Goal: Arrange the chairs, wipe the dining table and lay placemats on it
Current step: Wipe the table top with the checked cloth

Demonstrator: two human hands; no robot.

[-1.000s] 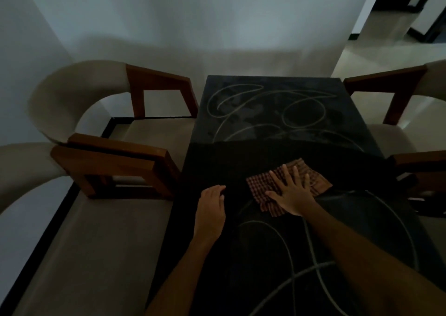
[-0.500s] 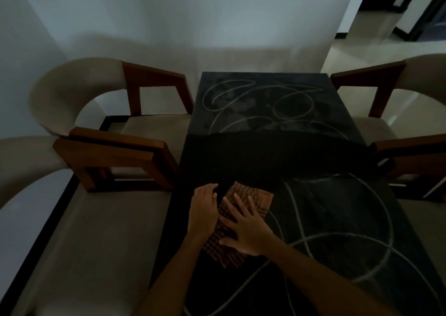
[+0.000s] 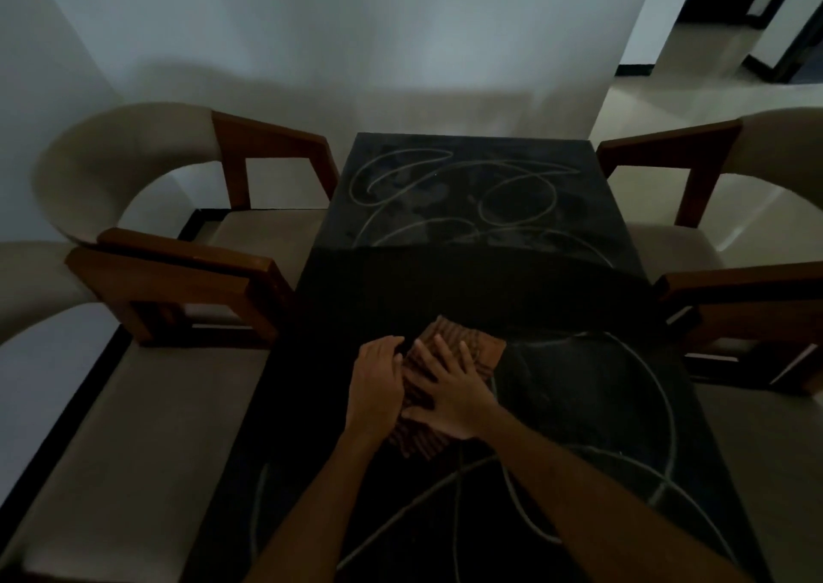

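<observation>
A dark dining table (image 3: 467, 279) with pale curved lines runs away from me toward the wall. A brown checked cloth (image 3: 463, 348) lies on its near-left part. My right hand (image 3: 450, 391) presses flat on the cloth with its fingers spread. My left hand (image 3: 376, 382) lies beside it, fingers straight, touching the cloth's left edge. Two beige chairs with wooden arms stand on the left, one far (image 3: 147, 168) and one near (image 3: 111, 426). Two more chairs stand on the right, one far (image 3: 766, 150) and one near (image 3: 757, 297).
A white wall closes off the table's far end. At the upper right an opening leads to a tiled floor (image 3: 712, 97). The chairs' wooden arms stand close against both long sides of the table.
My right hand slid the cloth from the table's middle leftward and nearer to me, until it met my left hand. In the last half second both hands barely moved.
</observation>
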